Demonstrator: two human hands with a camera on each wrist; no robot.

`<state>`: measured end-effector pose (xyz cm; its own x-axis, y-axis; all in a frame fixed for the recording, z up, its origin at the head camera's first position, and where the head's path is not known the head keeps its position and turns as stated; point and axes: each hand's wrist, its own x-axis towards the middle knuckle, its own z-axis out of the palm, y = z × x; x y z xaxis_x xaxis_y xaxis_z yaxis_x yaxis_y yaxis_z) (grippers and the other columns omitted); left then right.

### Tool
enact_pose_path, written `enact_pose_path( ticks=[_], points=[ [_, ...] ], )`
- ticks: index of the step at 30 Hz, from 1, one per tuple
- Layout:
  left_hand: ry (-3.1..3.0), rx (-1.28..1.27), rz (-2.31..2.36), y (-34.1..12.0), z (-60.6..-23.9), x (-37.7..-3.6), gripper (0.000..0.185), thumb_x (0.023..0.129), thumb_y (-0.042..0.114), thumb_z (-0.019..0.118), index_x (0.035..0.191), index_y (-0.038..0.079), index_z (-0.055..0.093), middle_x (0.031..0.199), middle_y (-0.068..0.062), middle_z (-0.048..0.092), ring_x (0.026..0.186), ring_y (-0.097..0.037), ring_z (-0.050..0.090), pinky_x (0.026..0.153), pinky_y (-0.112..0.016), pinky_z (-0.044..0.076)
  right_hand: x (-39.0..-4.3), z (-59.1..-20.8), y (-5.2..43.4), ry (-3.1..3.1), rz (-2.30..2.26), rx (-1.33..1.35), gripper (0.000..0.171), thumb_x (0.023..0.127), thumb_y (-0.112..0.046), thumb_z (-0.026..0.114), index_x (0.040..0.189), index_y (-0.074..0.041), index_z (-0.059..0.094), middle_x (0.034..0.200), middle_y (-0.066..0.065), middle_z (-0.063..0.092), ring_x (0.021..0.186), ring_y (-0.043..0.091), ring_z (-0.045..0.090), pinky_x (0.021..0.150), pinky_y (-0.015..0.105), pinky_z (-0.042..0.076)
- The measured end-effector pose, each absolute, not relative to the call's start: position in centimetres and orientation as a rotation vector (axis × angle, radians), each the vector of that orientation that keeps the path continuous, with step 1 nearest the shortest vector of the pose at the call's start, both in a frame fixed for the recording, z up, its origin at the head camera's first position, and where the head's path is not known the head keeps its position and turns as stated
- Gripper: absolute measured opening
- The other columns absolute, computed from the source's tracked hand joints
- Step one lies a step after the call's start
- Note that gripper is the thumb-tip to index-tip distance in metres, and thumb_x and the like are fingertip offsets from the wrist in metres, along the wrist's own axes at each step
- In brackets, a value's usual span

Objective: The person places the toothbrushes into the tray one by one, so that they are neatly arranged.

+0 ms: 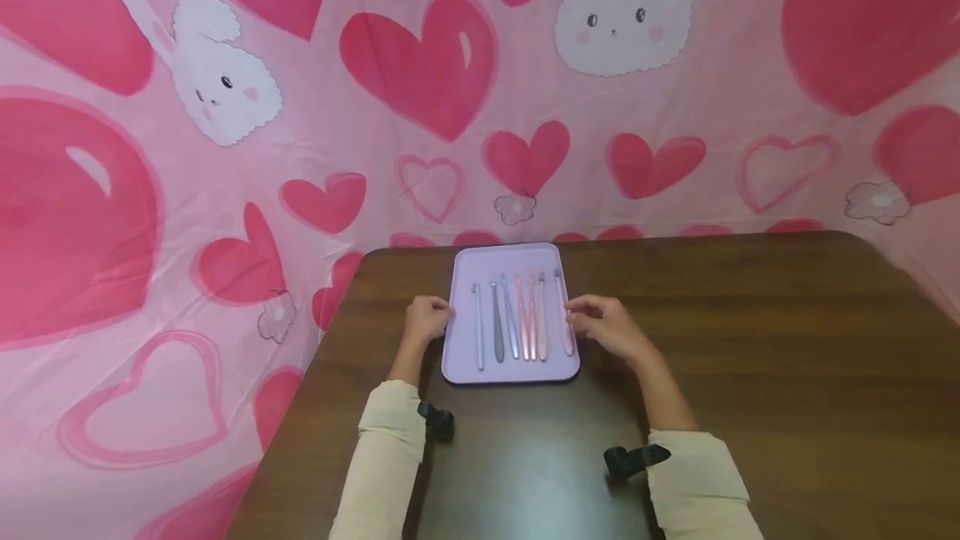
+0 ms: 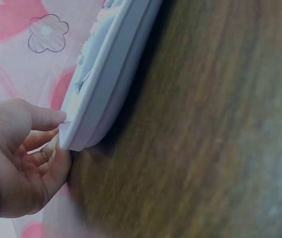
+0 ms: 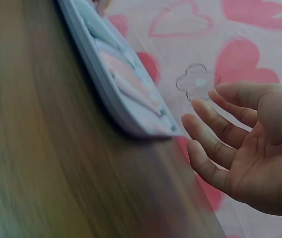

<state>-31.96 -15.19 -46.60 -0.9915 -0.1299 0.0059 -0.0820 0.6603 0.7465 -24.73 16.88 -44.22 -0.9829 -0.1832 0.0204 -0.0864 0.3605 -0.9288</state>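
Left hand [image 1: 426,320] gripping the lilac tray [image 1: 461,365] edge, right hand [image 1: 606,325] loosely open just beside it

You will find no writing, brand, number or sign to read in any of the three views. The pale lilac plastic tray [image 1: 463,365] and the slim pastel toothbrushes [image 1: 521,319] lying in it show no legible marks, and both wrist views are too blurred to make out any lettering on them. The pink fabric backdrop [image 1: 375,165] carries only printed red hearts, white rabbits and small flowers, with no words among them.
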Motion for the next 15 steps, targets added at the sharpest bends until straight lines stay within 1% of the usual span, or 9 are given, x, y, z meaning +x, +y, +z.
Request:
enact_pose_path(
  ticks=[2,4,7,9,11,12,15],
  points=[
    [-2.801,0.173,-1.222,-15.2,-46.6,-32.1,0.023,0.091,0.015,0.067,0.103,-0.002,0.076,0.102,-0.021,0.076,0.076,-0.026,0.073,0.069,-0.035,0.063,-24.5,-44.2,17.7,2.537,-1.692,-0.262,0.036,0.101,-0.015,0.059,0.129,0.008,0.061,0.12,0.03,0.066,0.102,0.037,0.07,0.093,0.05,0.06],
    [-2.791,0.166,-1.174,-15.2,-46.6,-32.2,0.023,0.091,0.016,0.067,0.103,-0.001,0.077,0.101,-0.02,0.077,0.082,-0.028,0.073,0.075,-0.038,0.062,-24.3,-44.1,18.7,2.557,-1.678,-0.266,0.036,0.102,-0.017,0.058,0.129,0.007,0.061,0.121,0.03,0.067,0.106,0.04,0.07,0.093,0.049,0.06],
    [-2.773,0.141,-1.118,-15.0,-46.4,-32.4,0.024,0.09,0.016,0.066,0.104,0.001,0.078,0.102,-0.018,0.078,0.096,-0.034,0.071,0.087,-0.045,0.058,-23.9,-44.1,20.0,2.603,-1.664,-0.258,0.036,0.103,-0.018,0.059,0.13,0.005,0.061,0.121,0.029,0.068,0.108,0.04,0.069,0.091,0.042,0.06],
    [-2.756,0.123,-1.106,-15.0,-46.2,-32.5,0.024,0.091,0.016,0.065,0.106,0.002,0.078,0.104,-0.017,0.078,0.101,-0.035,0.07,0.091,-0.048,0.056,-23.7,-44.0,20.6,2.645,-1.65,-0.243,0.037,0.103,-0.02,0.058,0.13,0.004,0.061,0.122,0.027,0.068,0.107,0.038,0.069,0.089,0.034,0.059],
    [-2.74,0.093,-1.105,-15.0,-45.8,-32.5,0.025,0.092,0.016,0.063,0.107,0.002,0.078,0.105,-0.018,0.078,0.102,-0.035,0.071,0.092,-0.049,0.055,-23.6,-43.9,21.3,2.718,-1.645,-0.234,0.035,0.103,-0.02,0.059,0.128,0.004,0.063,0.122,0.026,0.069,0.103,0.026,0.069,0.086,0.025,0.056],
    [-2.734,0.08,-1.104,-15.0,-45.6,-32.6,0.025,0.092,0.016,0.063,0.108,0.002,0.077,0.105,-0.018,0.078,0.102,-0.035,0.071,0.092,-0.049,0.056,-23.5,-43.9,21.6,2.759,-1.653,-0.232,0.035,0.102,-0.02,0.06,0.127,0.004,0.064,0.121,0.026,0.069,0.1,0.017,0.068,0.084,0.02,0.054],
    [-2.721,0.035,-1.086,-15.3,-44.9,-32.5,0.027,0.096,0.019,0.062,0.112,0.003,0.076,0.108,-0.017,0.077,0.104,-0.034,0.071,0.093,-0.049,0.057,-23.4,-43.7,22.5,2.906,-1.678,-0.208,0.031,0.101,-0.018,0.062,0.122,0.004,0.068,0.119,0.025,0.071,0.092,-0.009,0.06,0.08,0.006,0.047]
  ],
)
